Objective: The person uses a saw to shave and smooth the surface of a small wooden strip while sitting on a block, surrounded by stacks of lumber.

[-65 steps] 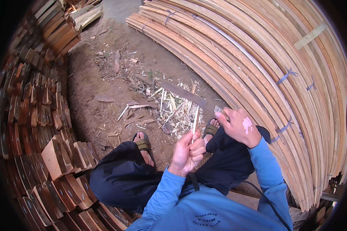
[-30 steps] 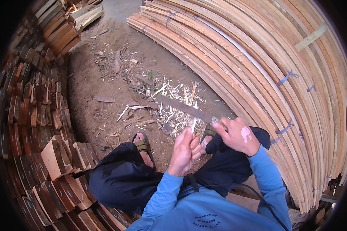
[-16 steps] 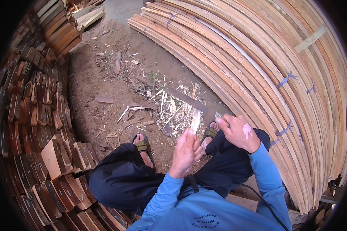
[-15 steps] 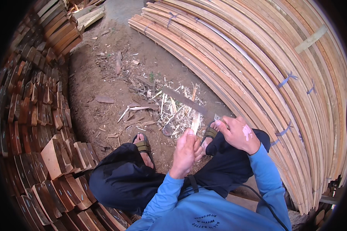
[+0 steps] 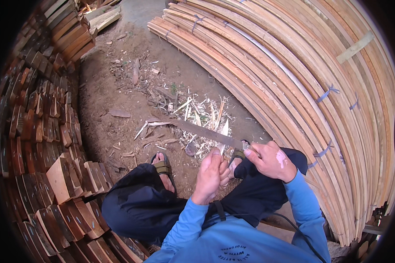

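Observation:
My right hand is closed round the handle of a long machete. Its dark, worn blade reaches out to the left, slightly upward, above the ground. My left hand is closed on a pale wooden stick that points away from me. The blade crosses in front of the stick just beyond my left fist, hiding part of it. Whether the edge touches the wood I cannot tell. Under the blade lies a heap of light wood shavings.
Bundles of long sawn strips, bound with blue ties, fill the right side. Stacked short timber blocks line the left. Bark pieces and splinters lie on the dirt floor. My sandalled feet rest near the shavings.
The machete blade has come down the stick toward my left fist, its tip swinging lower and farther left. My right hand has dropped slightly; my left hand has hardly moved.

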Available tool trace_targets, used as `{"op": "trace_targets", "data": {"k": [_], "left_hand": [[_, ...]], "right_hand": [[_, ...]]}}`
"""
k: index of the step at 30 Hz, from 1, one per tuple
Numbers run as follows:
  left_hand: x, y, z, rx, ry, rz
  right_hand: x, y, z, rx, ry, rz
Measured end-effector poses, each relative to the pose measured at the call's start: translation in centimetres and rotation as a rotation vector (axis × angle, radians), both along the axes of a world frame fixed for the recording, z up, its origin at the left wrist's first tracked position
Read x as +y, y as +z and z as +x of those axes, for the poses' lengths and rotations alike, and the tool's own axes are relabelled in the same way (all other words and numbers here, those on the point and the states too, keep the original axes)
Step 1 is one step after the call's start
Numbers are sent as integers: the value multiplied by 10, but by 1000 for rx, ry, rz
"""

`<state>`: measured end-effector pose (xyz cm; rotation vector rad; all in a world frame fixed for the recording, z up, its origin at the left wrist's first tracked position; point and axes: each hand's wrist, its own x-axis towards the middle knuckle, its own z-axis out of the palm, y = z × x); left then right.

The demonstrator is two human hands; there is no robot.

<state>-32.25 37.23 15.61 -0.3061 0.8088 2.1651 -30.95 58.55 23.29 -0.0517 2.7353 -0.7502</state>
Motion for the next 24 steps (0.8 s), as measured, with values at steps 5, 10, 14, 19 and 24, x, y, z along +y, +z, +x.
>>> {"op": "trace_targets", "data": {"k": [5,10,14,19,24], "left_hand": [[-1,2,0,-44,-8,47],[-2,2,-2,-94,-21,113],[-2,4,-4,-98,-16,117],[-3,3,-4,-123,-10,130],[-4,0,-5,-148,-28,193]], "right_hand": [[3,0,-2,34,-60,34],[6,-1,0,24,-8,-36],[11,-2,-6,-41,-56,10],[8,1,-2,-44,13,6],[2,4,1,-49,60,-14]]}}
